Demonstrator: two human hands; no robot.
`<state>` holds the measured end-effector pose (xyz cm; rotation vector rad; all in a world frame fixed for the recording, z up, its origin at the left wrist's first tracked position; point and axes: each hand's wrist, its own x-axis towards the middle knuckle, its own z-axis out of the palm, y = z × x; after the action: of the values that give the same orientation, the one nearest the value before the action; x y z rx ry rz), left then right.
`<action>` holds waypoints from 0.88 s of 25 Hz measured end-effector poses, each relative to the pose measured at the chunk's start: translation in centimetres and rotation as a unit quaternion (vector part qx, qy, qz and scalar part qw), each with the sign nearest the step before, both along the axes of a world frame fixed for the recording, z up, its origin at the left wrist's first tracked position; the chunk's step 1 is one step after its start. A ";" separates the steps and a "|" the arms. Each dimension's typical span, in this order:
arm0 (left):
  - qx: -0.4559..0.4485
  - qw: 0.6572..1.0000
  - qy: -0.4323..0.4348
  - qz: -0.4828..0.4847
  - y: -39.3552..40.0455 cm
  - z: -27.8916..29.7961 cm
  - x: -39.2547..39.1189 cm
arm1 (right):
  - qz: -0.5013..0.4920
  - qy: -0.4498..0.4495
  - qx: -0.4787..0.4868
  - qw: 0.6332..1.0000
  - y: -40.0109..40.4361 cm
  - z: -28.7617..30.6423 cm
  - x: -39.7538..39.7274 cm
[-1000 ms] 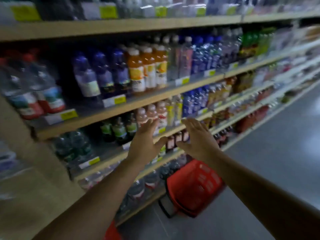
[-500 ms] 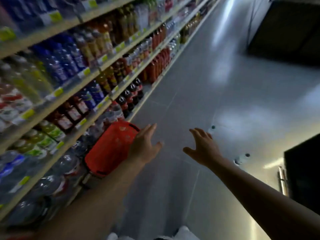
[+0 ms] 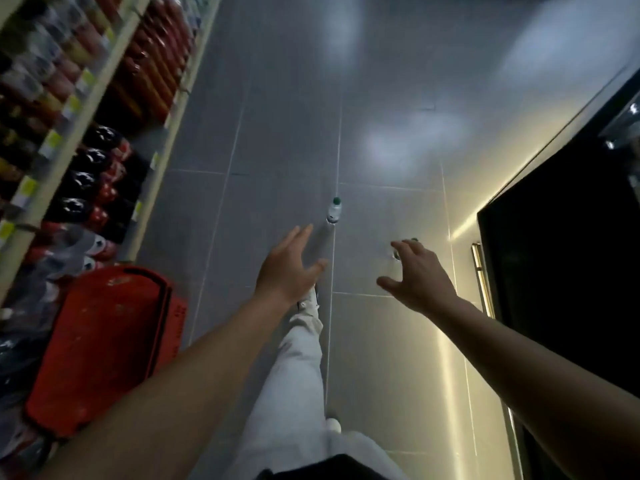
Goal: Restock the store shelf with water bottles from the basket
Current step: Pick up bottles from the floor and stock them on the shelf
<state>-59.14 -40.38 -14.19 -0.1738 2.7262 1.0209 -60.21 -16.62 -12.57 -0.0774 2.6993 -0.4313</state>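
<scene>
Reaching for the small clear plastic water bottle with a green cap (image 3: 334, 211), which stood upright on the grey tiled floor (image 3: 398, 98), appeared to be the step in hand. It was judged best done by lowering the body, closing the fingers round the bottle's middle rather than its cap, and lifting it straight so that it was not tipped over. The left hand (image 3: 289, 268) was held out with fingers straight and spread, gripping nothing; its fingertips lay just short of the bottle's base, not touching. The right hand (image 3: 419, 277) was spread with fingers loosely bent, empty, above a second small object that was mostly hidden. The red plastic shopping basket (image 3: 100, 344) stood well to the left, against the stocked wooden shelf unit (image 3: 74, 133).
</scene>
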 end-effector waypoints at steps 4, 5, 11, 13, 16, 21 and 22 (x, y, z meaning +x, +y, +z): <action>-0.014 0.997 -0.047 -0.052 1.4 -4.7 -13.1 | -0.056 -0.033 0.018 0.998 1.4 -3.8 -10.2; -0.016 0.997 -0.050 -0.057 1.6 -5.5 -16.0 | -0.066 -0.039 0.021 0.997 1.5 -4.7 -12.5; -0.023 0.987 -0.124 -0.096 3.1 -13.8 -29.3 | -0.123 -0.088 0.018 0.988 2.7 -12.1 -23.9; -0.030 0.983 -0.150 -0.099 3.7 -18.0 -31.9 | -0.131 -0.106 0.023 0.985 3.7 -16.1 -26.4; -0.043 0.979 -0.177 -0.096 4.3 -24.1 -34.5 | -0.145 -0.132 0.022 0.980 5.1 -22.4 -28.6; -0.050 0.978 -0.179 -0.091 6.8 -35.7 -38.8 | -0.141 -0.169 0.026 0.975 7.2 -35.5 -31.5; -0.054 0.978 -0.179 -0.088 7.3 -37.8 -39.6 | -0.137 -0.169 0.026 0.976 7.6 -37.8 -32.0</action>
<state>-98.70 -33.05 -51.99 -0.1185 2.4175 0.7143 -92.22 -9.02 -50.36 0.3570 2.3854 -0.4112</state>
